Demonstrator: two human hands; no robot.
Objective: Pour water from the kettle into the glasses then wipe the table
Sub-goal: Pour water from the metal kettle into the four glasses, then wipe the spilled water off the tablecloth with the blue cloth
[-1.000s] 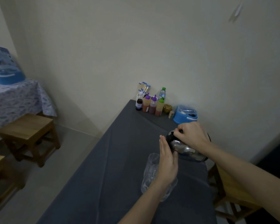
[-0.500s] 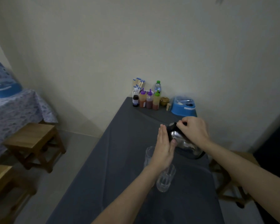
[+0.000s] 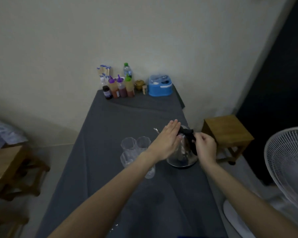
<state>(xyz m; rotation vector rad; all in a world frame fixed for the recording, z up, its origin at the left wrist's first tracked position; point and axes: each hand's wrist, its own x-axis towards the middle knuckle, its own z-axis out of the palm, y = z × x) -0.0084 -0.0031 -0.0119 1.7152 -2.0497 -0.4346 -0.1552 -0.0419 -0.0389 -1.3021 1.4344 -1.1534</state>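
Three clear glasses (image 3: pixel 129 144) are plainly visible in a tight cluster on the grey-clothed worktop (image 3: pixel 100 162), and a fourth seems to sit partly under the left forearm. Just to their right stands the steel kettle (image 3: pixel 181 156), upright on the cloth near the worktop's right edge, its thin spout tip (image 3: pixel 156 129) pointing left towards the glasses. The person's left hand (image 3: pixel 167 140) lies flat against the kettle's upper left side, its fingers (image 3: pixel 175 124) straight and pressed together, gripping nothing. The right hand (image 3: pixel 205 148) is at the black handle (image 3: pixel 189 137), with its fingers curled around the handle's upper part. At the far end, against the wall, are sauce bottles (image 3: pixel 121 87), a water bottle (image 3: pixel 127 70) and a blue plastic container (image 3: pixel 160 85). Beyond the kettle a wooden stool (image 3: pixel 227 133) sits on the floor, and a white fan (image 3: pixel 289 167) stands at the right.
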